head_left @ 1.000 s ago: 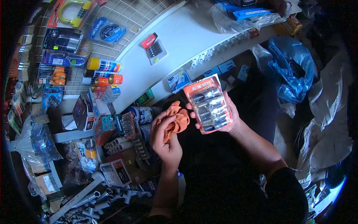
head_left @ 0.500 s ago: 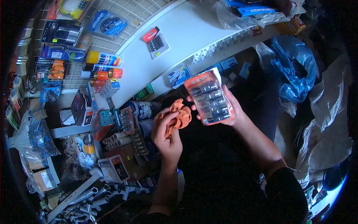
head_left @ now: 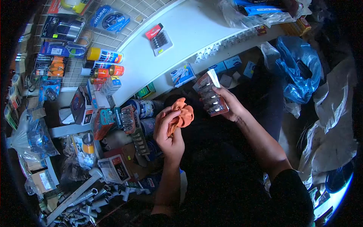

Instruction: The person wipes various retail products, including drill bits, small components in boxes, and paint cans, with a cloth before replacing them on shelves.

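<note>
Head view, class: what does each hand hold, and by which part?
Left hand grips a bunched orange cloth by its lower folds; right hand holds a blister pack of metal sockets by its right edge.

Orange cloth (head_left: pixel 180 115), clear blister pack (head_left: pixel 211 94) with orange backing and silver sockets, white worktop (head_left: pixel 181 34), blue plastic bag (head_left: pixel 298 66), yellow-and-blue spray can (head_left: pixel 104 56), grey pipe fittings (head_left: pixel 90 196).
</note>
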The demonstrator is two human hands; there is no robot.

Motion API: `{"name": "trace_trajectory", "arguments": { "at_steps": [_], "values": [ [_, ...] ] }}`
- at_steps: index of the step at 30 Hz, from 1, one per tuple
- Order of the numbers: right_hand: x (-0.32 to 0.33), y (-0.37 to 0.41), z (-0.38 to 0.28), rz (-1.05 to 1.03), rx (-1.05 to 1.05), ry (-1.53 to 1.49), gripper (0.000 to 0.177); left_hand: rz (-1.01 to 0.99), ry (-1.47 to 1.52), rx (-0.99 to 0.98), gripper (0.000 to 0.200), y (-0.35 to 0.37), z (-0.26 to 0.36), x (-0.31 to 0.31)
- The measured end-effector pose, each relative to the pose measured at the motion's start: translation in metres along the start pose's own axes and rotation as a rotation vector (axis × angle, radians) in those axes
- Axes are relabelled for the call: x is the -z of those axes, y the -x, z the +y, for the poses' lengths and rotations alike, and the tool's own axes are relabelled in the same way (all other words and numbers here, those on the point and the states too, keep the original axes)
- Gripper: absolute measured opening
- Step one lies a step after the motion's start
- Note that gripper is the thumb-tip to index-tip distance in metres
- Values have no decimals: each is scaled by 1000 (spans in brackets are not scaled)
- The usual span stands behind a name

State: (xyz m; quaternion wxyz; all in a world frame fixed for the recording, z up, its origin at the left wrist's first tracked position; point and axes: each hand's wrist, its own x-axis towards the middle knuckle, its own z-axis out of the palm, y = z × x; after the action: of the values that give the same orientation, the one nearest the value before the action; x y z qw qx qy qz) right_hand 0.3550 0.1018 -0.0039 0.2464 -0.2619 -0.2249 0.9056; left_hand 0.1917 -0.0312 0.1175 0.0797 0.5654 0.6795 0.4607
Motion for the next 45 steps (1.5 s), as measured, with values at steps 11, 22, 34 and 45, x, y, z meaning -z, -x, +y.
{"name": "trace_trajectory", "arguments": {
  "at_steps": [11, 22, 34, 45],
  "values": [
    [-12, 1, -1, -500, 16, -479, 89, 18, 8, 30, 39, 6, -8, 5],
    [-14, 7, 5, -731, 3, -869, 98, -19, 24, 37, 38, 12, -13, 2],
    [-12, 7, 0, -730, -13, -771, 99, -2, -6, 44, 41, 11, -12, -1],
    [-19, 10, 1, -432, 27, -263, 76, 25, 23, 66, 41, 14, -16, 1]
  ]
}}
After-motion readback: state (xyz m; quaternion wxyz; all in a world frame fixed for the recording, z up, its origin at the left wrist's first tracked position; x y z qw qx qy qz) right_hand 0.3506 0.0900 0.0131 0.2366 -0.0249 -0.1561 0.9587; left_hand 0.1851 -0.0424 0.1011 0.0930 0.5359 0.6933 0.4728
